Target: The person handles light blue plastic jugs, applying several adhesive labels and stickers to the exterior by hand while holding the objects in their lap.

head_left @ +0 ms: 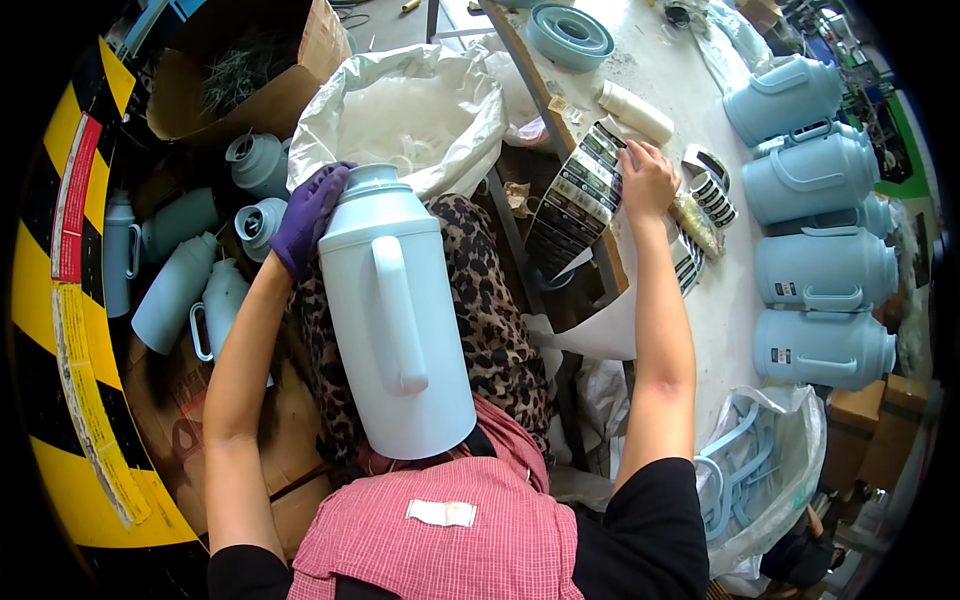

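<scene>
A light blue thermos jug shell point(440, 370) with a side handle rests upright on my lap, tilted back against my apron. My left hand point(308, 218), in a purple glove, is wrapped round its shoulder just below the neck. On the table's near edge lies a sheet of black and white labels point(578, 185), partly hanging over. My right hand point(650, 180) pinches the sheet's right side, with the fingertips partly hidden. Beside that hand are a roll of labels point(712, 198) and a white roll point(636, 112).
Several blue jugs point(812, 178) lie in a row along the table's point(715, 330) right side. A bag of blue handles point(745, 470) is below them. A white sack point(335, 100) stands ahead. Loose jugs point(175, 295) lie left, beside a black-and-yellow striped barrier point(50, 380).
</scene>
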Motion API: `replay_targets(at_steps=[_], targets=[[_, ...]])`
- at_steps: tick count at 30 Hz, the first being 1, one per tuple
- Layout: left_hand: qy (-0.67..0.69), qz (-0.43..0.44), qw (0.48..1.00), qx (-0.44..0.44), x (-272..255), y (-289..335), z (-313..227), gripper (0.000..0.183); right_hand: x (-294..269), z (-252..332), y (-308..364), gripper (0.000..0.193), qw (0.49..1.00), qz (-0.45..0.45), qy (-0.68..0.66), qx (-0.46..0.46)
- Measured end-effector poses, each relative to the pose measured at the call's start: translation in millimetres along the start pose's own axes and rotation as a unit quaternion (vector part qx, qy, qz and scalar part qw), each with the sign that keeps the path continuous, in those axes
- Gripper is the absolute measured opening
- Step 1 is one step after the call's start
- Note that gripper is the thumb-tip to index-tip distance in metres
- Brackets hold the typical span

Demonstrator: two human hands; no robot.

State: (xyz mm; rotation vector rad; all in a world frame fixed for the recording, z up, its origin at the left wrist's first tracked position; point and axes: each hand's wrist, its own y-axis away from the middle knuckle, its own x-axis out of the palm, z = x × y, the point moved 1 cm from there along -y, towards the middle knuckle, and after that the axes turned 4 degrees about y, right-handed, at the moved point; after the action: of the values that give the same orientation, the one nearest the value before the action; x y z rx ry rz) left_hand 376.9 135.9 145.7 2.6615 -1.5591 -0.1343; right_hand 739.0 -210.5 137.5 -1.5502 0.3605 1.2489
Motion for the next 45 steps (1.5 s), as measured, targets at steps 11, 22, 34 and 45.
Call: replay_targets(at_steps=[11,22,34,45], targets=[[0.222,-0.187,0.955,0.061,-16.2,73.9,27.5,0.03,-0.1,-2.6,-1.1,0.031,0.992,0.058,-0.086,0.066],[0.198,-0.257,0.942,0.087,-38.4,145.4,70.3,0.033,13.4,-13.7,-18.0,0.022,0.967,0.125,-0.18,0.129],[0.163,-0.303,0.938,0.051,-28.1,181.9,84.2,0.034,7.4,-7.6,-6.9,0.026,0.993,0.066,-0.083,0.06],[-0.119,-0.275,0.942,0.154,27.6,232.4,20.0,0.017,-138.9,60.1,50.1,0.009,0.94,0.052,-0.328,-0.082]])
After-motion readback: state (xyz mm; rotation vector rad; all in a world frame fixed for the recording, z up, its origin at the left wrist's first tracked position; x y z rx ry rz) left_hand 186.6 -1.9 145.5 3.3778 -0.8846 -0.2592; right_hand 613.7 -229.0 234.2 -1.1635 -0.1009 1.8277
